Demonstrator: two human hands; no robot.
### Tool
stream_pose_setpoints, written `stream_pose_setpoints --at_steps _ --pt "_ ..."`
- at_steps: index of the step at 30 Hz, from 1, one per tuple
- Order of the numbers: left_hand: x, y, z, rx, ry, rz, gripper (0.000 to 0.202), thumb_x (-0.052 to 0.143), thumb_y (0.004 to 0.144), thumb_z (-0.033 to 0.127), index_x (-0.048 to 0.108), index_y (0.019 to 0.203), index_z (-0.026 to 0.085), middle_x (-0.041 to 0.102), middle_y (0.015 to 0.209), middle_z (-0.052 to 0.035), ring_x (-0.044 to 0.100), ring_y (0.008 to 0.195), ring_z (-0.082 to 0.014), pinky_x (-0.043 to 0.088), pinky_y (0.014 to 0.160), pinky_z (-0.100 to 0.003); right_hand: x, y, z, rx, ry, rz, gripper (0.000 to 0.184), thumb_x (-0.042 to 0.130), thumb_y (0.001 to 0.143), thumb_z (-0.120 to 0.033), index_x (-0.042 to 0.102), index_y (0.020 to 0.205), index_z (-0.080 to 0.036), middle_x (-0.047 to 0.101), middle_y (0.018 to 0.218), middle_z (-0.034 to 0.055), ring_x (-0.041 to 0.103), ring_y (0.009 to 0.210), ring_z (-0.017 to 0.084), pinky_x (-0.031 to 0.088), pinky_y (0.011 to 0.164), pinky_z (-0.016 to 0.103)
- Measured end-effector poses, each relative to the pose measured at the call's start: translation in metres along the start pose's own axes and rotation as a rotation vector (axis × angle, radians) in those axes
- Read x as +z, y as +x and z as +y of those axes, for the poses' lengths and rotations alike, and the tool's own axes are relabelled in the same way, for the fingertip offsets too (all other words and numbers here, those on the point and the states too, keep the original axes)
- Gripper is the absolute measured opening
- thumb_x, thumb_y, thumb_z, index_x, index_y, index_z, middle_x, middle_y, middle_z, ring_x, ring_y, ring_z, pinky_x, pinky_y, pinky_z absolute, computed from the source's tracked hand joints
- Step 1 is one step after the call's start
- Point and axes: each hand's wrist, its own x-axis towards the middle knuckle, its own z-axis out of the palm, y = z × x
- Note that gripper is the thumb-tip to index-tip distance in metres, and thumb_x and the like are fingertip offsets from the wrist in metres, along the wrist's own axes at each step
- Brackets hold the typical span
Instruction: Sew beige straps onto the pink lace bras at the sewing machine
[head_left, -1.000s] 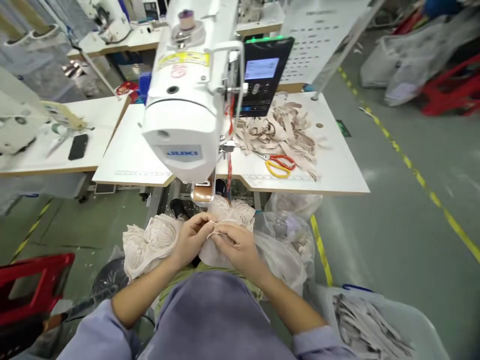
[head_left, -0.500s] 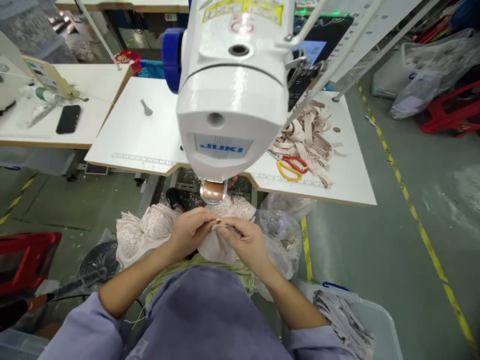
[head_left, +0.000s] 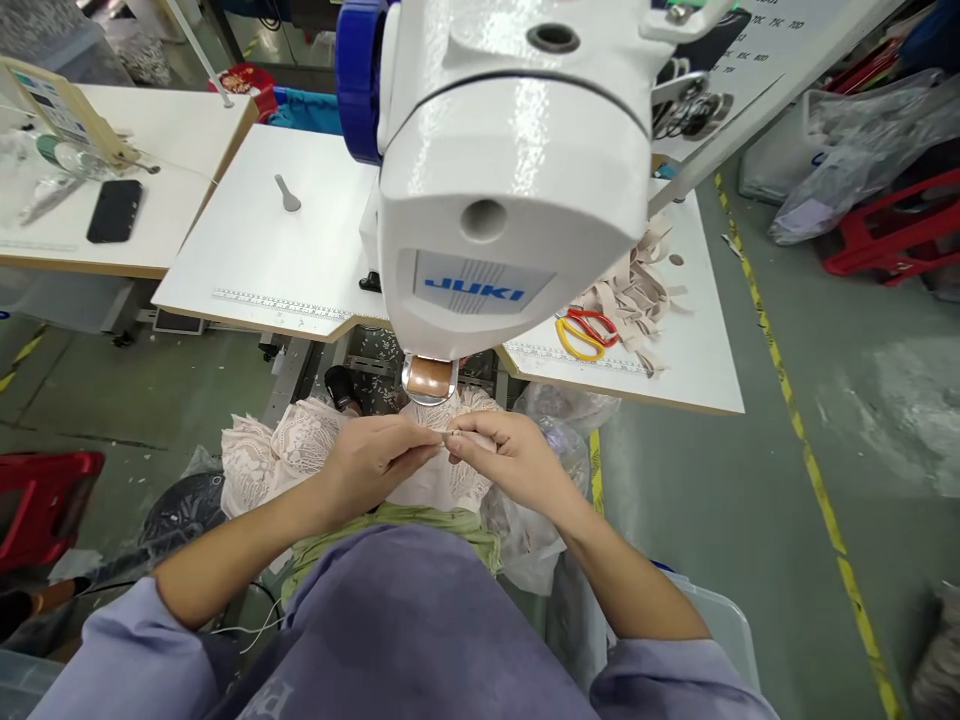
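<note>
Pinching close together, the left hand and right hand both close thumb and fingers on a small edge of pale cloth, probably so the short piece sits taut and steady. Its lower part hangs over the lap, below the sewing machine, which likely spares the fingers its weight. One lace bra lies beside the left hand; scissors rest on the table near cloth strips, seemingly handy for the right.

The garment is pale pink with lace patterning.
</note>
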Motion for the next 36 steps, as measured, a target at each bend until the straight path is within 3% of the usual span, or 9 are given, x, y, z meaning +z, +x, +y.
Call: stream_pose_setpoints --at_steps 4,15,20,25,27,29,32,36 --pt "-0.001 -0.001 -0.001 -0.046 -0.036 -0.014 0.011 0.059 0.098 0.022 0.07 0.096 0.02 0.07 0.071 0.0019 0.065 0.061 -0.0097 0.048 0.059 -0.019 -0.005 0.002 -0.002 0.022 0.082 -0.069 0.018 0.06 0.094 -0.032 0.073 0.085 -0.024 0.073 0.077 -0.0015 0.067 0.073 0.015 0.047 0.065 0.025" --pt "-0.001 0.0 -0.002 -0.03 -0.054 -0.043 0.011 0.058 0.098 0.019 0.068 0.094 0.019 0.07 0.072 0.0018 0.065 0.062 -0.0092 0.047 0.058 -0.018 -0.011 0.003 -0.009 -0.014 -0.029 -0.16 0.012 0.062 0.093 -0.025 0.073 0.089 -0.024 0.074 0.082 -0.0024 0.066 0.073 0.013 0.046 0.068 0.024" --pt "-0.003 0.0 0.0 -0.123 -0.138 -0.072 0.013 0.058 0.098 0.019 0.07 0.092 0.02 0.068 0.072 0.0022 0.062 0.061 -0.0082 0.044 0.057 -0.017 -0.011 0.002 -0.009 0.014 -0.049 -0.179 0.01 0.062 0.093 -0.024 0.072 0.092 -0.023 0.074 0.085 -0.0028 0.066 0.078 0.013 0.043 0.07 0.024" --pt "-0.007 0.006 -0.001 -0.246 -0.123 -0.26 0.018 0.056 0.099 0.023 0.069 0.112 0.021 0.074 0.084 0.0002 0.065 0.068 -0.0113 0.043 0.058 -0.019 -0.008 0.002 -0.006 -0.001 -0.107 -0.161 0.01 0.062 0.094 -0.026 0.071 0.091 -0.023 0.072 0.082 -0.0042 0.063 0.076 0.012 0.04 0.069 0.024" --pt "-0.008 0.007 -0.003 -0.234 -0.057 -0.355 0.019 0.053 0.101 0.026 0.07 0.109 0.021 0.074 0.083 -0.0001 0.065 0.068 -0.0128 0.041 0.058 -0.021 -0.007 0.002 -0.005 0.006 -0.106 -0.16 0.011 0.062 0.095 -0.027 0.071 0.091 -0.024 0.072 0.083 -0.0041 0.064 0.076 0.012 0.04 0.068 0.024" --pt "-0.007 0.007 -0.005 -0.2 0.05 -0.379 0.025 0.049 0.103 0.029 0.069 0.095 0.018 0.072 0.076 -0.0008 0.063 0.063 -0.0141 0.037 0.056 -0.023 -0.004 0.002 -0.005 0.012 -0.099 -0.14 0.012 0.062 0.095 -0.028 0.072 0.091 -0.024 0.073 0.083 -0.0036 0.064 0.076 0.013 0.041 0.068 0.025" --pt "-0.004 0.005 -0.006 -0.128 0.173 -0.28 0.033 0.043 0.104 0.031 0.064 0.085 0.016 0.066 0.069 -0.002 0.058 0.058 -0.0152 0.032 0.053 -0.025 0.002 -0.001 -0.004 -0.028 -0.125 -0.019 0.012 0.062 0.096 -0.029 0.073 0.094 -0.025 0.072 0.085 -0.0017 0.065 0.078 0.015 0.043 0.07 0.027" --pt "-0.004 0.007 -0.003 -0.148 0.083 -0.218 0.031 0.042 0.104 0.031 0.061 0.085 0.017 0.064 0.07 0.0006 0.058 0.059 -0.0125 0.036 0.055 -0.023 0.004 0.0 -0.007 -0.16 -0.206 0.17 0.013 0.062 0.095 -0.028 0.074 0.098 -0.025 0.067 0.091 0.0037 0.062 0.085 0.018 0.045 0.074 0.029"
